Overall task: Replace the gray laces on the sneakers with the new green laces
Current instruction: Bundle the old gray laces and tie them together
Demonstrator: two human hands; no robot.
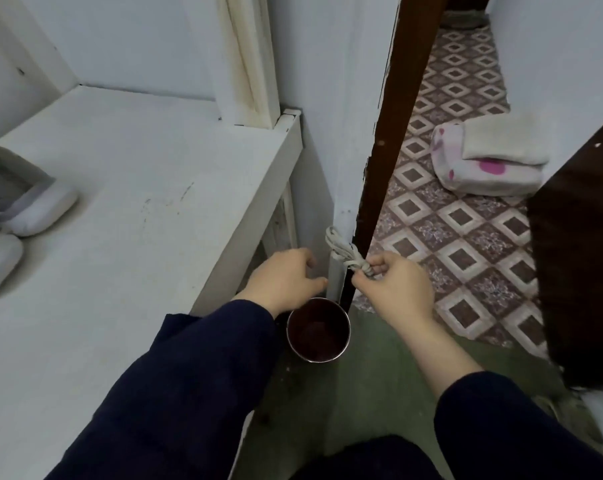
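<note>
Gray laces [343,252] are pinched by the right hand [393,289]; the left hand [286,277] hangs loosely curled, empty.

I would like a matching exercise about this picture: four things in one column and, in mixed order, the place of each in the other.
1 gray laces
2 sneakers
3 metal can
4 folded cloth

A on the patterned floor
B in the right hand
C on the white table
D on the green floor

Pairs: 1-B, 2-C, 3-D, 4-A
</note>
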